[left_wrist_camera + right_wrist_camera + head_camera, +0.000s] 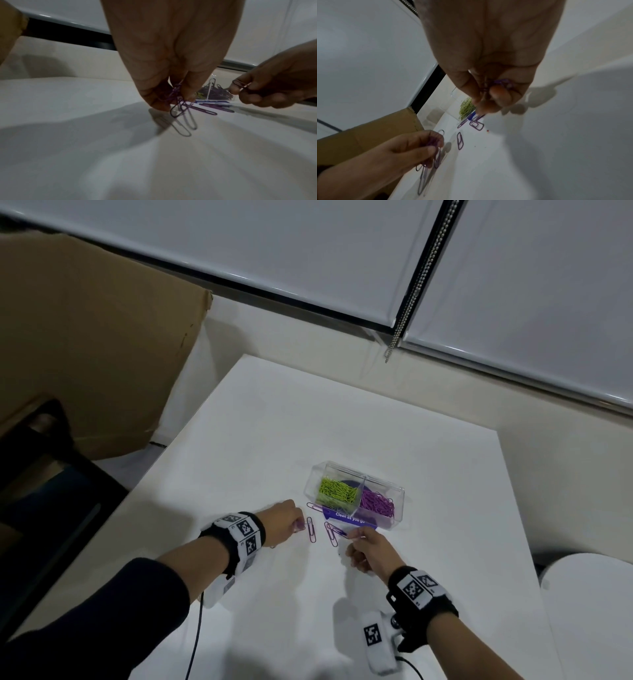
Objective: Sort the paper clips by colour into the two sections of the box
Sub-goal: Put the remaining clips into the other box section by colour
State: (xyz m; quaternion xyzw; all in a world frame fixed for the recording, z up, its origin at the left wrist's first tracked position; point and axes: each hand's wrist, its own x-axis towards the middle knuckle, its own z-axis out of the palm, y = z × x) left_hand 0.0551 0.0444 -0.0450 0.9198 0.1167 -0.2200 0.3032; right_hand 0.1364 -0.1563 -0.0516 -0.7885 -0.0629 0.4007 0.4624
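A clear two-section box (397, 494) stands on the white table (274, 440), with green clips (337, 491) in its left section and purple clips (378, 504) in its right. Several loose purple clips (311, 529) lie in front of it. My left hand (297, 523) pinches a bunch of purple clips (176, 94) just left of them, low over the table. My right hand (358, 537) pinches purple clips (503, 83) in its curled fingers, close to the box's front; more loose clips (476, 125) lie below it.
A purple card (349, 520) with white lettering lies under the box. A brown cardboard sheet (85, 337) leans at the left, beside a dark chair (44, 474). White blinds with a bead chain (407, 302) hang behind. A round white stool (589, 594) stands at the right.
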